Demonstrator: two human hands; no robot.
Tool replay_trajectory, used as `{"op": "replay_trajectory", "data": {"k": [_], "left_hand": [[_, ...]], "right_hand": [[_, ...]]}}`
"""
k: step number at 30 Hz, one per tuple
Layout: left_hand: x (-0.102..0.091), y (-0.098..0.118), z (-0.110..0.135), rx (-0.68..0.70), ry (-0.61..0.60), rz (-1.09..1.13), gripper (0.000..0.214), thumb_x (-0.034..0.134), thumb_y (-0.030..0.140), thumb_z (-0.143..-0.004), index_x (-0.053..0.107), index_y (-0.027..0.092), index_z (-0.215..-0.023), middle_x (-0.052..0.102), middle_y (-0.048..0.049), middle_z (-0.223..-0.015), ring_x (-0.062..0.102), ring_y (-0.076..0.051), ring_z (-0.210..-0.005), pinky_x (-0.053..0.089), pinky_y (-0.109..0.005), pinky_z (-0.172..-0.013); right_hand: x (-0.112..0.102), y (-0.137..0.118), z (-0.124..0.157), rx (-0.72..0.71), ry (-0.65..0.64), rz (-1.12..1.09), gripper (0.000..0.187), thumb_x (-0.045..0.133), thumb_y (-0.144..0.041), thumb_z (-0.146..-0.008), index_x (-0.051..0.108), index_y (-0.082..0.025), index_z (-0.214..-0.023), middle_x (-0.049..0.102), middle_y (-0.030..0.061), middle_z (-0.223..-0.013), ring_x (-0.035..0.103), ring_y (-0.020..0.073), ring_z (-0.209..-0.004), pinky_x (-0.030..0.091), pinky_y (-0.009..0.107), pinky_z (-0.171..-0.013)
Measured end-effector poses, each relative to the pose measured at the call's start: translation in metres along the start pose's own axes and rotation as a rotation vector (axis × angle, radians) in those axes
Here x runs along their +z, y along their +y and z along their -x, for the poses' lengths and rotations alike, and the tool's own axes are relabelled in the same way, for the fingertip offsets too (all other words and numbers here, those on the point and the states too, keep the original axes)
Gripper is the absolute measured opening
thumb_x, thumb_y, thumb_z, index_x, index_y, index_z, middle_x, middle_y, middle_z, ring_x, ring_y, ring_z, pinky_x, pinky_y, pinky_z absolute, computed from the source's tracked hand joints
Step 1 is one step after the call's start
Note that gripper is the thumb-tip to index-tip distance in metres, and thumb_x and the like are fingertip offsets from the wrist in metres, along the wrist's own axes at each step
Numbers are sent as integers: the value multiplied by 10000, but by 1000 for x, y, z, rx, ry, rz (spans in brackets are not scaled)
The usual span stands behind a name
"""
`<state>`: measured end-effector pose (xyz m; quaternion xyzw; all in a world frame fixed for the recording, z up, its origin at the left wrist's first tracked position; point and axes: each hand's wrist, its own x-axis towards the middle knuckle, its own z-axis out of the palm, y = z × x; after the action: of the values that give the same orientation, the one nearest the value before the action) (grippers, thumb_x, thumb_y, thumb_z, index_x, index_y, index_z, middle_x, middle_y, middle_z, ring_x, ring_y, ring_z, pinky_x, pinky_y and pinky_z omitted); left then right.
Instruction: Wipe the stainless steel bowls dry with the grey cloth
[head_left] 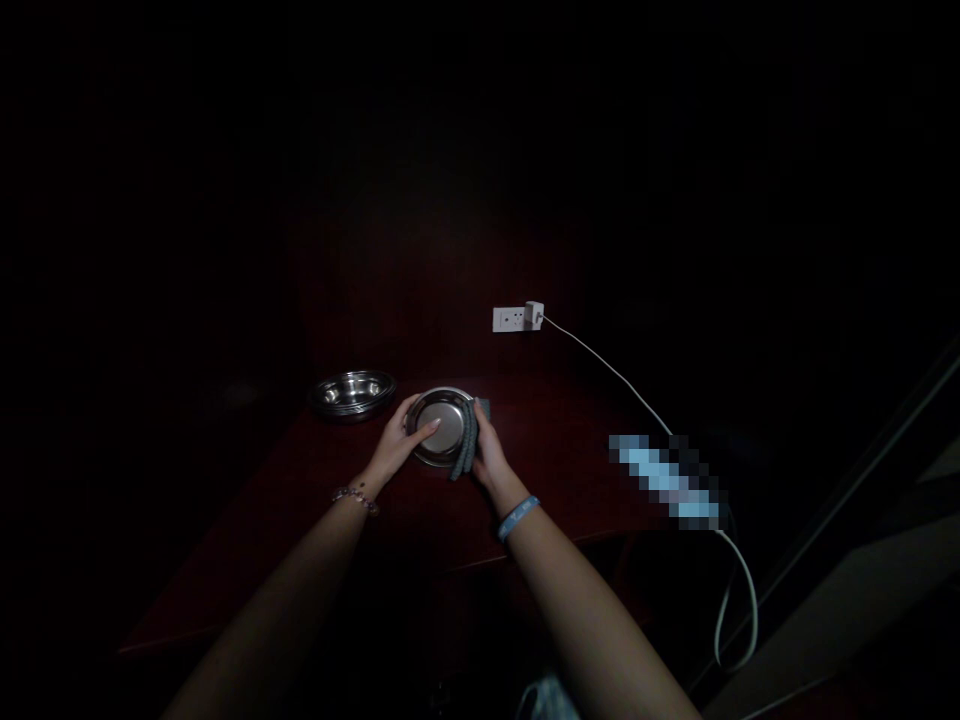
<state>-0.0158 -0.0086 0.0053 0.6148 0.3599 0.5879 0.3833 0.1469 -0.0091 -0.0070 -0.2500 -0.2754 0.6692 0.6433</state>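
A round, shallow metal bowl (444,408) is held up over the dark red table, its inside facing me. My left hand (396,440) grips the bowl's left side, the thumb lying across the inside and the fingers behind the rim. On the right side, my right hand (489,448) is closed on a folded grey-green cloth (465,450) that is pressed over the bowl's right rim. The fingertips of the right hand are partly hidden behind the bowl and cloth. Further left, a stack of similar shiny metal bowls (352,392) rests on the table.
The dark red table (315,530) stands against a dark back panel. A white wall socket (510,320) holds a plugged-in charger (534,312), whose white cable (615,372) runs right to a pixelated, bluish object (667,482) at the table's right side. The surroundings are very dark.
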Motion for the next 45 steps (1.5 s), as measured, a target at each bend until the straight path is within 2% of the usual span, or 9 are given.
{"op": "replay_trajectory", "data": {"k": [6,11,14,19,25,32,39,45], "left_hand": [[3,-3,0,44,-28,-23,779,818,557,-782,586,226,-1449,624,-171,-1569,535,-352,-1535,387,-502,-1304],[4,-7,-2,-2,1,7,792,808,543,-807,525,244,-1484,609,-161,-1587,549,-343,-1524,400,-490,-1296],[4,-11,-3,-47,1,37,814,817,589,-787,512,238,-1455,675,-154,-1476,619,-342,-1431,456,-501,-1244],[3,-16,-1,-144,-49,71,818,849,630,-745,536,205,-1369,758,-110,-1178,734,-318,-1136,571,-519,-1074],[2,-15,0,-142,-102,75,845,894,590,-723,525,219,-1386,747,-77,-1141,751,-271,-1010,626,-459,-944],[1,-15,-1,-72,-114,28,835,864,571,-770,526,221,-1448,739,-78,-1166,741,-293,-1112,616,-475,-1014],[3,-12,-3,-2,-77,47,842,857,574,-769,571,206,-1471,683,-155,-1476,637,-362,-1398,500,-530,-1214],[2,-6,-2,12,-84,10,851,815,597,-807,584,178,-1511,680,-182,-1521,586,-391,-1478,467,-543,-1247]], "right_hand": [[6,-6,6,45,-37,-40,464,656,-601,-996,796,-169,-1092,866,102,-964,812,295,-1076,632,490,-1057],[10,-11,9,73,-48,-62,491,606,-630,-997,791,-182,-1078,860,109,-984,789,319,-1158,617,514,-1094],[9,-11,7,54,-1,-93,467,590,-626,-997,781,-200,-1027,856,95,-964,785,313,-1160,609,507,-1112],[8,-11,4,14,48,-175,420,609,-605,-973,775,-219,-984,849,70,-898,785,302,-1142,606,497,-1122],[10,-12,6,38,65,-192,446,567,-605,-977,779,-213,-978,845,73,-870,787,299,-1134,617,496,-1100],[9,-12,4,26,96,-182,420,552,-570,-969,776,-215,-977,843,69,-877,783,300,-1123,612,500,-1114],[7,-11,2,64,71,-162,468,487,-574,-1003,773,-203,-1005,843,91,-899,775,321,-1154,601,545,-1122],[4,-6,-3,55,36,-119,489,501,-598,-1001,776,-197,-1043,852,92,-929,779,323,-1142,604,554,-1111]]}}
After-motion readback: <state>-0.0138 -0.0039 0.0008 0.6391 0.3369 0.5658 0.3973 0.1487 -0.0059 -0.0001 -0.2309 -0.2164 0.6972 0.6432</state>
